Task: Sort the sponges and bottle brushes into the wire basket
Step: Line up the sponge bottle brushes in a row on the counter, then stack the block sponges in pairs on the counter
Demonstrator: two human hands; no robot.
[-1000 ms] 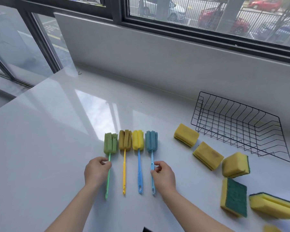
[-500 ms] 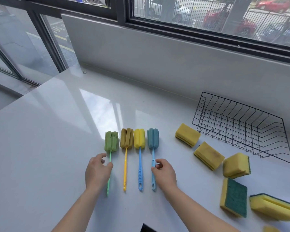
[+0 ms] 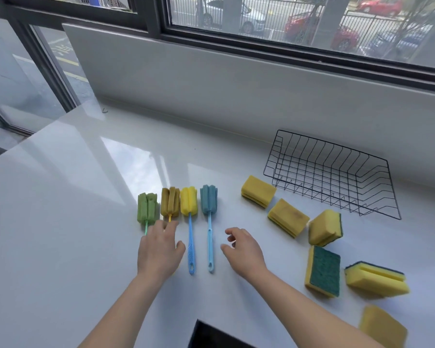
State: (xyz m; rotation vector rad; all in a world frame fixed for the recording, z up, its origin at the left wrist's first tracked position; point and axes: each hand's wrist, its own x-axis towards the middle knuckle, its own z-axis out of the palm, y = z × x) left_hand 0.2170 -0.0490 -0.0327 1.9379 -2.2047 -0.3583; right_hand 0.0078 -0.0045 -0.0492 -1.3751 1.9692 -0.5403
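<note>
Four bottle brushes lie side by side on the white counter: a green one point(image 3: 148, 209), an ochre one point(image 3: 170, 204), a yellow one on a blue handle point(image 3: 188, 203) and a teal one on a light blue handle point(image 3: 208, 199). My left hand point(image 3: 158, 249) lies flat over the handles of the green and ochre brushes, hiding most of them. My right hand point(image 3: 244, 249) hovers just right of the teal brush's handle with relaxed fingers, holding nothing. Several yellow sponges point(image 3: 288, 217) are scattered to the right. The black wire basket point(image 3: 331, 145) stands behind them with nothing in it.
A grey wall under a window runs along the back of the counter. One sponge point(image 3: 324, 271) shows its green scouring side. A dark object point(image 3: 211, 335) pokes in at the bottom edge. The counter's left edge drops off toward glass panes.
My left hand slid right from the green handle to cover the ochre brush's handle too. My right hand let go of the teal brush's handle and moved right, fingers spread.
</note>
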